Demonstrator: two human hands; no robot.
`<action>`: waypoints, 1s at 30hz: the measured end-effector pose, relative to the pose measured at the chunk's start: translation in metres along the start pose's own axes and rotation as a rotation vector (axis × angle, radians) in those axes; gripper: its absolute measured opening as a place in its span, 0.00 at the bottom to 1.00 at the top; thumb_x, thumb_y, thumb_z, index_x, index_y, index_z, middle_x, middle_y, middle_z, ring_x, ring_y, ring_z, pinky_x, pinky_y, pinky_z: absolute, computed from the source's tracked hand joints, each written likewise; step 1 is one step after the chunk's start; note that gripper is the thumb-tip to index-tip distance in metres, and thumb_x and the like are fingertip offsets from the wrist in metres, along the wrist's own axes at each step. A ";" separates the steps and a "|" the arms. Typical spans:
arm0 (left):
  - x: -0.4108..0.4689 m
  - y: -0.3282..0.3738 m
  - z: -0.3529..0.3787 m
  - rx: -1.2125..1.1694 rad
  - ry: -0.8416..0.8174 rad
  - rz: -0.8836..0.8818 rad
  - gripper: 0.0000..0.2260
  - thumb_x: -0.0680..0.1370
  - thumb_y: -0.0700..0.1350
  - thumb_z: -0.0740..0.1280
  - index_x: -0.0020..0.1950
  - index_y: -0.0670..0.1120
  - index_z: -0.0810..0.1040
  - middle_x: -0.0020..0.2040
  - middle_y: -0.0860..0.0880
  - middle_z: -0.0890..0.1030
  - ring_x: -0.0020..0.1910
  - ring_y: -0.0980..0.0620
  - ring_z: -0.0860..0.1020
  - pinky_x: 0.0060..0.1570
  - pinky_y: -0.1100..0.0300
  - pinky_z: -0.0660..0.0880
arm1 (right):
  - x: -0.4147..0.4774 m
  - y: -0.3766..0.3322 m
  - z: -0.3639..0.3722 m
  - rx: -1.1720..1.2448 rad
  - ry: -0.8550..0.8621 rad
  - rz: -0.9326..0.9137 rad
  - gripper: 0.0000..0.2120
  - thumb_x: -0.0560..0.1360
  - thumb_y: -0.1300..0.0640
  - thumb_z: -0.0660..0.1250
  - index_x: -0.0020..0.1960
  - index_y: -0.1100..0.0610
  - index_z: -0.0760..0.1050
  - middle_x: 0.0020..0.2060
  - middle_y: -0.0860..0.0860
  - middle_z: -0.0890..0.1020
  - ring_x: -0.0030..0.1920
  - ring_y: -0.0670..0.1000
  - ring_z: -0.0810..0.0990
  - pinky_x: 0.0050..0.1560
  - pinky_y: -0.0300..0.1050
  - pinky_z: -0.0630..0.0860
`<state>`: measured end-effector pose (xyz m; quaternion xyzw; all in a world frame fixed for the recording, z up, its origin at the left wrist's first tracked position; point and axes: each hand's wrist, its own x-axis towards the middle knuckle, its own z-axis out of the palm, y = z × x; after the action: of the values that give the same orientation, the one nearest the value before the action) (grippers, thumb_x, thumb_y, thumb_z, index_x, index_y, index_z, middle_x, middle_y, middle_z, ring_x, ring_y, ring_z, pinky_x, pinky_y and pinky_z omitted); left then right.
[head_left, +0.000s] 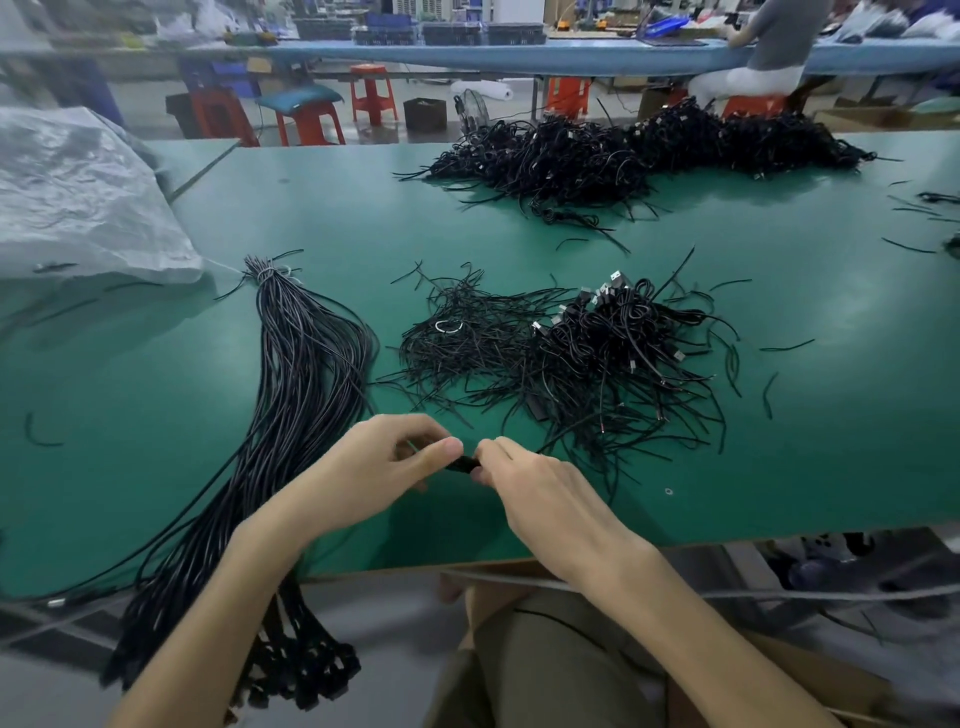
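Note:
My left hand (387, 465) and my right hand (530, 486) meet over the near middle of the green table (779, 467). Both pinch a small black piece (461, 463) between their fingertips; what it is stays mostly hidden by the fingers. A thin black cable (558, 442) runs from my right hand toward the loose pile of black cables with USB plugs (587, 353) just beyond the hands.
A tied bundle of long black cables (301, 374) lies to the left and hangs over the table's front edge. A bigger heap of black cables (623, 150) sits at the far side. A clear plastic bag (78, 202) rests at far left. Another person sits at a bench behind.

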<state>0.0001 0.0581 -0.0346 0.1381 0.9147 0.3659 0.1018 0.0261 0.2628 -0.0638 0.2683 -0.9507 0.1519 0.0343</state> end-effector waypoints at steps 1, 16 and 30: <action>0.002 0.003 -0.001 0.066 -0.085 0.026 0.19 0.77 0.66 0.59 0.53 0.55 0.82 0.43 0.55 0.84 0.40 0.59 0.82 0.47 0.56 0.79 | 0.002 0.000 0.000 -0.035 -0.004 -0.016 0.02 0.86 0.59 0.57 0.54 0.53 0.66 0.45 0.48 0.71 0.39 0.54 0.78 0.35 0.49 0.68; 0.046 -0.027 0.019 -0.036 0.262 0.085 0.17 0.87 0.49 0.56 0.39 0.50 0.72 0.33 0.55 0.74 0.31 0.57 0.70 0.34 0.60 0.67 | 0.034 0.014 0.000 -0.129 0.233 0.020 0.27 0.84 0.53 0.63 0.80 0.56 0.59 0.71 0.53 0.65 0.50 0.50 0.80 0.37 0.44 0.81; 0.050 -0.037 0.027 -0.583 0.598 -0.107 0.18 0.87 0.49 0.55 0.40 0.45 0.73 0.26 0.57 0.67 0.26 0.57 0.63 0.27 0.64 0.61 | 0.136 0.003 0.019 0.048 0.204 0.402 0.21 0.84 0.43 0.60 0.62 0.61 0.71 0.57 0.57 0.77 0.59 0.57 0.76 0.50 0.49 0.73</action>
<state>-0.0454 0.0658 -0.0839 -0.0566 0.7682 0.6274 -0.1144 -0.0917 0.1912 -0.0628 0.0573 -0.9727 0.2045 0.0931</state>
